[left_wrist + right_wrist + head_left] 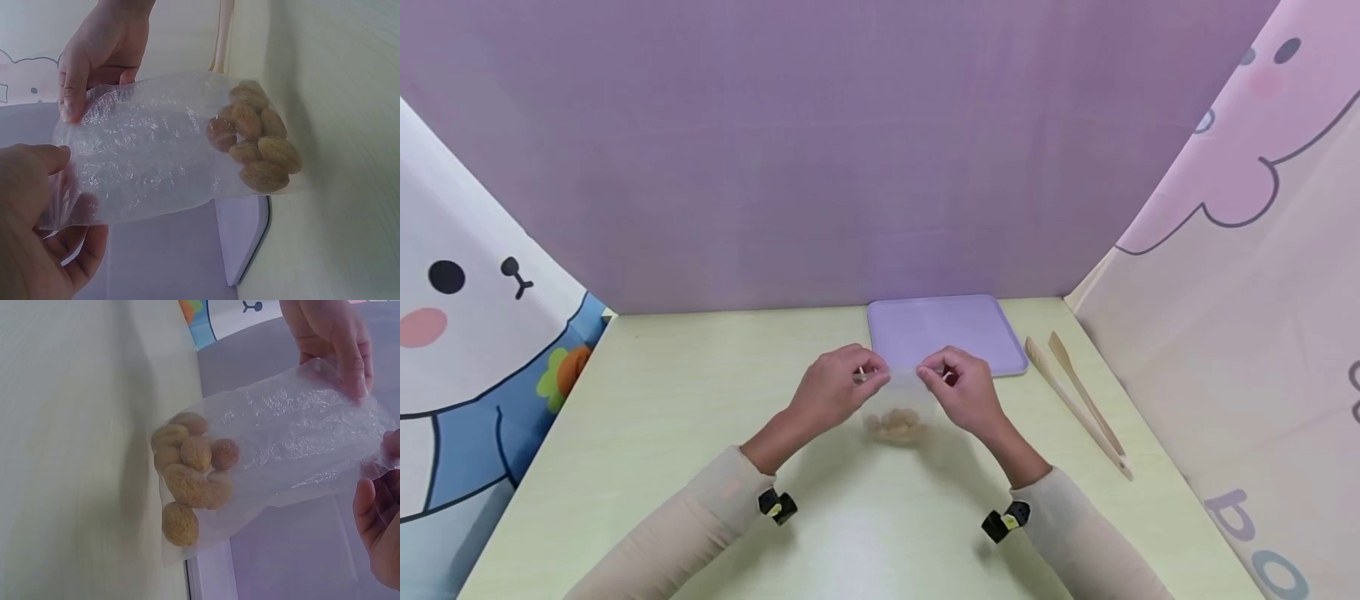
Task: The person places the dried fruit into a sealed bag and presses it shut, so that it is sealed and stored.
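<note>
A clear plastic zip bag hangs upright between both hands, with several brown wrinkled nuts, walnut-like in look, gathered at its bottom. My left hand pinches one top corner of the bag between thumb and fingers. At the opposite top corner, my right hand pinches the bag the same way. In the right wrist view the nuts show through the film close to the table surface. Whether the bag's mouth is sealed, I cannot tell.
Behind the hands a light purple tray lies flat at the table's back edge. Wooden tongs lie on the right side of the pale table. A purple cloth wall stands behind, with printed cloths on both sides.
</note>
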